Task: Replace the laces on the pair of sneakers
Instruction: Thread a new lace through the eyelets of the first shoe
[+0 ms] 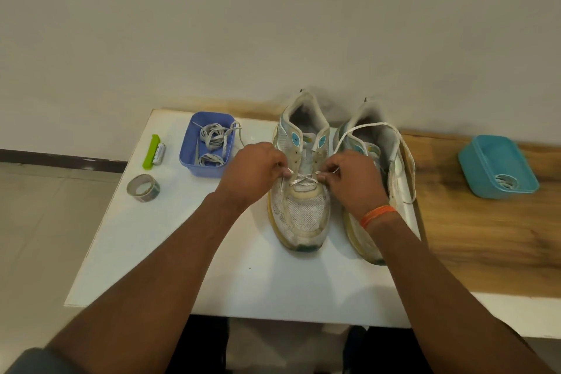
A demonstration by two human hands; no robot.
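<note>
1. The white lace (302, 181) crosses the lowest eyelets of the left sneaker (300, 191) on the white table (182, 252).
2. The left hand (253, 171) and right hand (353, 181) each pinch a lace end.
3. The right sneaker (368, 179) stands just beside; a purple tub (185, 155) holds more laces (212, 140).

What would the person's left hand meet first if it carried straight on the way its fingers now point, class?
The left hand points rightward across the left sneaker, pinching the lace. Going on, it would probably meet the right hand first, just across the sneaker's tongue, though depth is unclear.
</note>
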